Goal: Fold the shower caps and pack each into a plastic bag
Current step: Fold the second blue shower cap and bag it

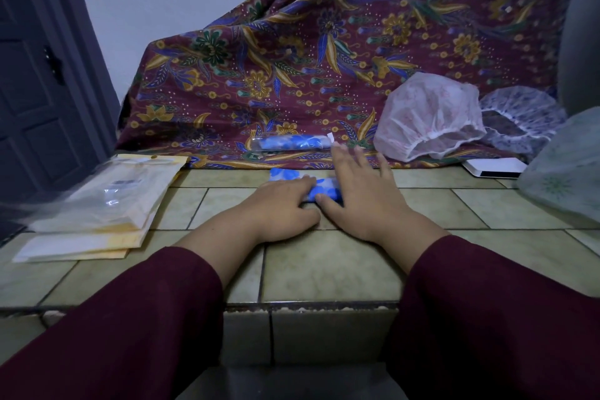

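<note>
A blue-and-white shower cap, folded into a narrow strip, lies on the tiled ledge under both my hands. My left hand has its fingers curled over the strip's near edge. My right hand presses flat on its right end with fingers spread. Behind it, a rolled blue cap inside a clear plastic bag rests on the patterned cloth. A pink cap and a blue-dotted cap sit unfolded at the right. A stack of clear plastic bags lies at the left.
A maroon floral cloth drapes over something behind the ledge. A white flat box and a pale green plastic bag are at the right. A dark door stands at the left. The ledge's front edge drops off near me.
</note>
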